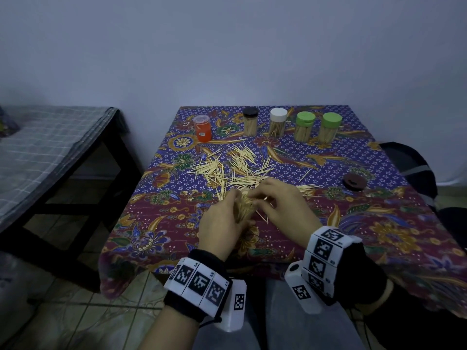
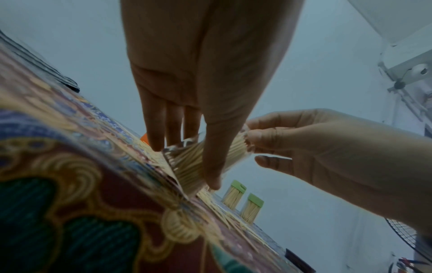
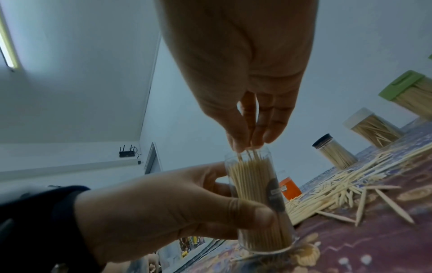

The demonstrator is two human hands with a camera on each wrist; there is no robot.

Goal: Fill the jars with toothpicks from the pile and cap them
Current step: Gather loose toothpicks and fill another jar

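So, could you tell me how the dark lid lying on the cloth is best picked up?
Pinch the dark lid by its rim, coming straight down from above with the right hand: it lies flat, low and round, alone at the table's right.

A home room: batik-clothed table [image 1: 379, 173] beside a bed [image 1: 50, 137], router [image 3: 127, 151] on the wall.

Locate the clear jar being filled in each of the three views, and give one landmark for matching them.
Head: the clear jar sits low at centre, mostly hidden between the left hand and right hand.
Left wrist: centre, tilted, behind the thumb.
Right wrist: lower centre, upright on the tablecloth.
Shared landmark: the green-capped jar.
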